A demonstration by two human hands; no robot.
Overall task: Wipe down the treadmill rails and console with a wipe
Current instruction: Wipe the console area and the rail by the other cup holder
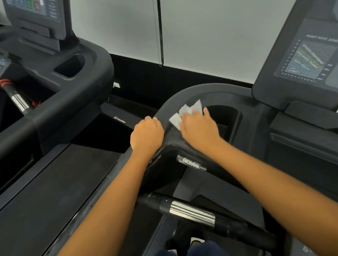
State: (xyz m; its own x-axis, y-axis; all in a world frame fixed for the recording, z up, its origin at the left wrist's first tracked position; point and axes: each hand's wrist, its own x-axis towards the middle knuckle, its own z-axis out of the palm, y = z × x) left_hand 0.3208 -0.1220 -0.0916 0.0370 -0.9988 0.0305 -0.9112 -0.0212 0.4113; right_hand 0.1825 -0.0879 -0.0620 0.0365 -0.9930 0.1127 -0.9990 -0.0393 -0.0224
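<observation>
White wipe under right hand | left hand seemingly grips rail edge

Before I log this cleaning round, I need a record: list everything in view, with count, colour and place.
wipe: one, white, on the rail's curved corner under the right fingers
rail: one, black, centre, curving to the console
console: one, dark grey with a coloured chart, upper right
handlebar: one, black with a chrome band, lower centre
neighbouring treadmill: one, black with green and red buttons, left
cord: one, black, hanging against the pale wall
left hand: one, curled on the rail's outer edge
right hand: one, pressing the wipe
</observation>
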